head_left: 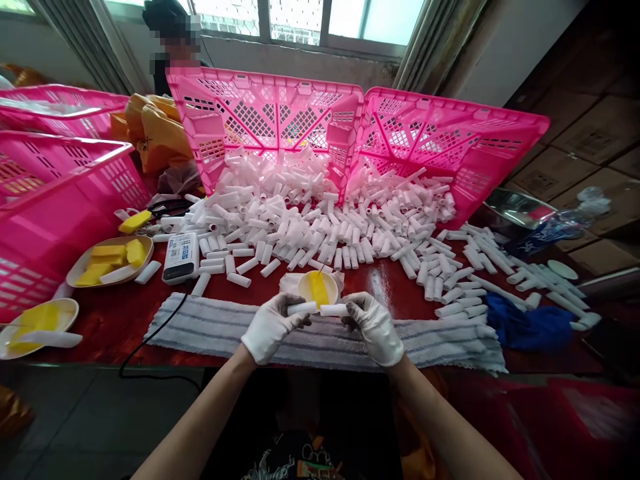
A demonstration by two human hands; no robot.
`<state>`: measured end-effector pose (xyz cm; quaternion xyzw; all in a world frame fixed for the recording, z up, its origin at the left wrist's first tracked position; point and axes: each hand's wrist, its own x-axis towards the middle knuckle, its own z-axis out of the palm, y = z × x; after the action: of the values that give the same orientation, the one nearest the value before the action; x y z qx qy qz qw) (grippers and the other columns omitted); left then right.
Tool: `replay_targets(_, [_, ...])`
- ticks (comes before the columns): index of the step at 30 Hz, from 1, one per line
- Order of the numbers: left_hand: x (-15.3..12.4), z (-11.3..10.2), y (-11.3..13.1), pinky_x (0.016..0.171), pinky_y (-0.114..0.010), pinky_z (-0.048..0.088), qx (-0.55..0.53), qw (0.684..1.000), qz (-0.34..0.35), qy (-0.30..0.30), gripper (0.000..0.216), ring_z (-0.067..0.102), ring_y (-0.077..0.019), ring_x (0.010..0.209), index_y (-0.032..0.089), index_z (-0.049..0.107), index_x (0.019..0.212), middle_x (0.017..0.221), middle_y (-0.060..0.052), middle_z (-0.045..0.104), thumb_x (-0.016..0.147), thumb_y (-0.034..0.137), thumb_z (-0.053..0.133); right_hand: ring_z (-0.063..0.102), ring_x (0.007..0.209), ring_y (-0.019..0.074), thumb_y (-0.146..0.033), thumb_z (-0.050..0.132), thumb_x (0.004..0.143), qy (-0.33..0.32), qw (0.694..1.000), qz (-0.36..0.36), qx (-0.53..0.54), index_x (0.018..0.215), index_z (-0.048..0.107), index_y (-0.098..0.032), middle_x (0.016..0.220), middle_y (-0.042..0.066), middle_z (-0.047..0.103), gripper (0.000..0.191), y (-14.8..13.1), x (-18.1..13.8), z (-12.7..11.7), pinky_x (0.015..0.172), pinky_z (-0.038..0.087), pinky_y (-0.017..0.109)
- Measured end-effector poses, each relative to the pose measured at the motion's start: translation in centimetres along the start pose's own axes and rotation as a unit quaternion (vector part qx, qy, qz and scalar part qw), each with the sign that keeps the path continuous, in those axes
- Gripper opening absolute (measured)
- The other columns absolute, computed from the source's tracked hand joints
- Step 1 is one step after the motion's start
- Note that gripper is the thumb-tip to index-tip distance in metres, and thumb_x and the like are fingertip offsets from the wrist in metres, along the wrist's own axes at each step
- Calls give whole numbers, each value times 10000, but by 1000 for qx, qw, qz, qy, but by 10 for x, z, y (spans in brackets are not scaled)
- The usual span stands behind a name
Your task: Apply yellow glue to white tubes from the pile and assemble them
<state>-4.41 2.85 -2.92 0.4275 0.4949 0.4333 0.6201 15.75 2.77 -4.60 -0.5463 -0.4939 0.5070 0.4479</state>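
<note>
Head cam, L hand (270, 328) fingers clamped on tube (302, 308), R hand (376, 327) likewise, pink baskets (280, 113) spill tubes (300, 220)

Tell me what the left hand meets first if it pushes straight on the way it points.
The left hand points rightward with its short white tube; first in line is likely the second tube, pinched by the right hand.
</note>
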Motion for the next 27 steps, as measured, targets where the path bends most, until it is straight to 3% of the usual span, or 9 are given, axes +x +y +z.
replay_targets(5, [-12,11,4,714,-281,505,28,999,18,-34,385,623,-140,731,133,545,902,847,-29,639,601,284,733,467,410,77,-517,537,769,-6,999,14,-46,861,574,-151,524,-26,547,380,-10,-3,-6,376,351,183])
replay_targets(9, [-20,17,9,660,-262,489,127,990,37,-58,358,613,-141,691,141,584,959,840,-38,657,678,348,663,538,524,103,-466,517,799,20,979,-89,-184,819,614,-154,637,25,602,327,-22,-16,-5,454,413,201])
replay_targets(11, [-24,21,9,614,-251,455,217,973,53,-61,301,588,-139,644,149,616,851,741,-30,647,753,428,563,529,534,108,-439,498,809,18,935,-190,-300,696,611,-171,606,26,587,312,-23,-24,-4,483,410,210])
replay_targets(14, [-25,30,2,535,-250,388,322,945,39,-31,476,533,-142,556,161,579,602,569,-32,587,840,507,355,462,491,114,-378,454,810,25,818,-344,-459,514,544,-189,484,24,491,363,-18,-34,-1,485,363,236])
replay_targets(16, [-24,38,-4,495,-257,350,359,933,15,-3,533,507,-147,503,167,564,557,522,-41,568,860,501,278,444,482,119,-313,423,814,46,774,-388,-499,494,532,-195,468,29,476,358,-12,-37,1,491,345,246])
replay_targets(18, [-24,48,-9,501,-261,346,388,921,16,22,524,525,-157,509,171,590,585,547,-58,598,868,467,262,446,465,117,-272,391,829,60,784,-364,-499,497,528,-199,464,27,487,366,-8,-38,5,493,345,248])
replay_targets(22, [-30,73,-15,564,-279,375,454,885,77,63,509,587,-188,591,190,639,661,643,-90,654,886,413,241,510,451,127,-281,304,884,94,868,-225,-433,578,552,-198,501,27,557,402,-6,-42,3,484,386,248])
replay_targets(25, [-34,84,-16,599,-292,407,466,875,129,5,479,604,-200,633,210,661,703,676,-86,665,883,432,277,554,473,142,-315,300,888,72,902,-167,-392,632,564,-200,557,38,606,385,-10,-54,-23,471,420,251])
replay_targets(27, [-29,76,-11,648,-292,439,451,880,151,-28,403,614,-198,700,223,670,801,752,-73,676,868,447,342,527,434,140,-371,360,864,45,912,-148,-380,578,548,-219,512,26,581,374,-16,-67,-53,430,414,252])
